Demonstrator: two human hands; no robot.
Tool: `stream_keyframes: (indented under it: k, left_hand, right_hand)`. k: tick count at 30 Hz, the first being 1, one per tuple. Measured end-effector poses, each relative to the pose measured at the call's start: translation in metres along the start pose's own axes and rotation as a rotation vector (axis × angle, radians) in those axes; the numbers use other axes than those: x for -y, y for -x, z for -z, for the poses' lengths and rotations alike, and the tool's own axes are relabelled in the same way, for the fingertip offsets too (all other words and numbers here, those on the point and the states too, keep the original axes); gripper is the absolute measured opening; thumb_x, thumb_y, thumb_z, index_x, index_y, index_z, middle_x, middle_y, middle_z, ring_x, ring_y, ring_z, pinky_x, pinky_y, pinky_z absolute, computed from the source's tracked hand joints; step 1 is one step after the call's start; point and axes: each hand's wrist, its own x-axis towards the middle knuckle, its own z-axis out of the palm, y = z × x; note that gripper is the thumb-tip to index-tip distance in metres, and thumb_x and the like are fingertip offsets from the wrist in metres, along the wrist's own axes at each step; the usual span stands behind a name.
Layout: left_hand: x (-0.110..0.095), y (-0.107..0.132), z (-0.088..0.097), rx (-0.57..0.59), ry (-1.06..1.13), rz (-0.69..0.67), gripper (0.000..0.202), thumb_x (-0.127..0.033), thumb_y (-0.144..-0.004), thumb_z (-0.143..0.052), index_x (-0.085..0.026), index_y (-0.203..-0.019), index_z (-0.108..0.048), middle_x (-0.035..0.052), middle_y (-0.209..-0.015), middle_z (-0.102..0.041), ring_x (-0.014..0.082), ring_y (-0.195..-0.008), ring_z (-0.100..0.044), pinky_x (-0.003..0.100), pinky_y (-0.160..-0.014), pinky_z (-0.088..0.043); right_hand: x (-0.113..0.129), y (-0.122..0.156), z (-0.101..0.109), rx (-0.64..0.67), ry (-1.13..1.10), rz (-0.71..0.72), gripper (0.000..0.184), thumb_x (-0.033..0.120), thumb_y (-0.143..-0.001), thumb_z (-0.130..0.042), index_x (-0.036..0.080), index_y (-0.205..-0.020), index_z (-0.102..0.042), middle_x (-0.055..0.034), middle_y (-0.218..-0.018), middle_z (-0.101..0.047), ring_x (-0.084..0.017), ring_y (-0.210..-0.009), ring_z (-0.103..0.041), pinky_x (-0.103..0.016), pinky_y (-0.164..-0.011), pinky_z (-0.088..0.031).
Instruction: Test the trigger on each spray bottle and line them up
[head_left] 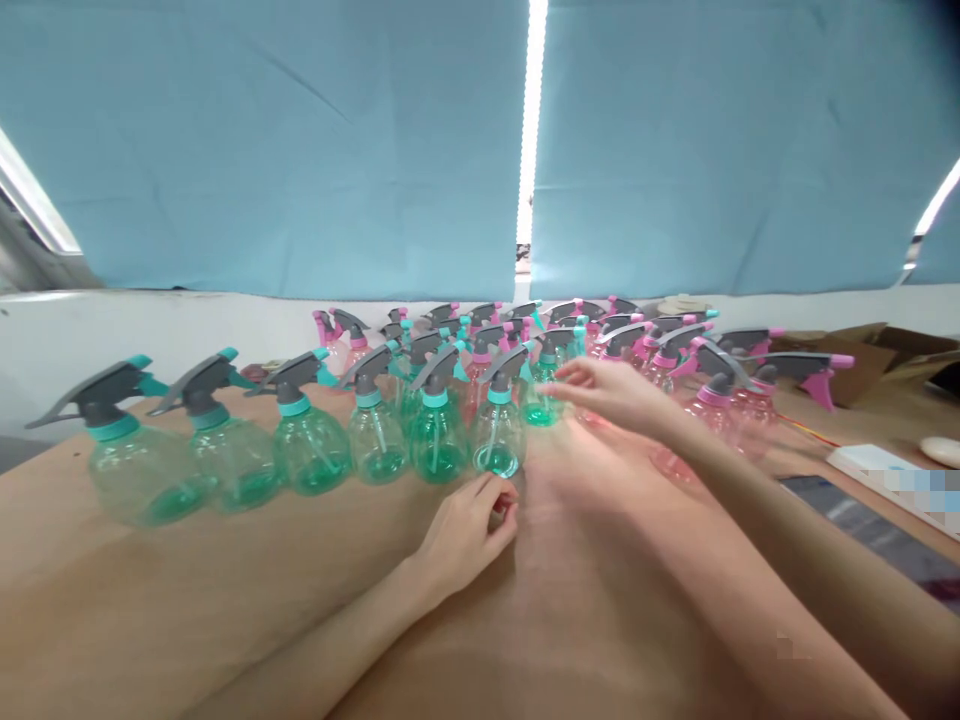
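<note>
My left hand (469,530) rests on the brown table (187,600), fingers curled in a pinch at the base of the nearest teal spray bottle (498,425). What the fingertips pinch is too small to see. My right hand (611,392) reaches forward with fingers stretched out and apart, holding nothing, close to a teal bottle (546,385) in the second row. A row of several teal spray bottles (307,440) with grey triggers runs leftward from my left hand.
Several pink spray bottles (720,395) stand at the right and back. A cardboard box (874,355) sits at the far right, with a white flat object (892,485) and a dark panel (862,525) beside it. Blue curtains (300,150) hang behind the white ledge.
</note>
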Motion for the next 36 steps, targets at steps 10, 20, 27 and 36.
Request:
stream_keyframes:
  k: [10, 20, 27, 36]
  left_hand:
    - [0.001, 0.0, 0.002, 0.014, 0.017, 0.015, 0.01, -0.012, -0.084, -0.048, -0.018, -0.089, -0.054, 0.0012, -0.08, -0.062, 0.0122, -0.064, -0.057, 0.024, -0.06, -0.045]
    - [0.004, 0.001, 0.001, 0.014, 0.033, 0.027, 0.011, -0.012, -0.085, -0.046, -0.018, -0.089, -0.054, 0.0024, -0.082, -0.062, 0.0133, -0.068, -0.06, 0.023, -0.059, -0.045]
    - [0.0, 0.001, 0.004, 0.028, 0.016, 0.032, 0.012, -0.013, -0.085, -0.045, -0.018, -0.089, -0.055, 0.0024, -0.082, -0.063, 0.0138, -0.068, -0.059, 0.025, -0.061, -0.047]
    - [-0.002, -0.001, 0.006, 0.02, -0.01, 0.023, 0.011, -0.013, -0.085, -0.046, -0.019, -0.087, -0.055, 0.0013, -0.08, -0.063, 0.0135, -0.064, -0.059, 0.024, -0.06, -0.046]
  right_hand:
    - [0.03, -0.123, 0.021, -0.09, 0.275, 0.402, 0.034, 0.047, -0.082, -0.066, 0.019, -0.1, -0.07, -0.0122, -0.104, -0.064, -0.025, -0.096, -0.059, -0.036, -0.084, -0.044]
    - [0.036, -0.159, -0.009, 0.113, 0.435, 0.305, 0.035, 0.047, -0.074, -0.072, 0.017, -0.056, -0.065, -0.0042, -0.056, -0.057, -0.019, -0.064, -0.055, -0.029, -0.059, -0.035]
    - [0.041, -0.153, 0.005, -0.014, 0.412, 0.308, 0.04, 0.053, -0.081, -0.062, 0.019, -0.06, -0.061, -0.0032, -0.061, -0.057, -0.019, -0.068, -0.054, -0.03, -0.062, -0.035]
    - [0.068, -0.12, 0.074, -0.504, 0.186, 0.293, 0.035, 0.047, -0.086, -0.06, 0.018, -0.067, -0.058, -0.0029, -0.063, -0.056, -0.016, -0.065, -0.054, -0.031, -0.065, -0.042]
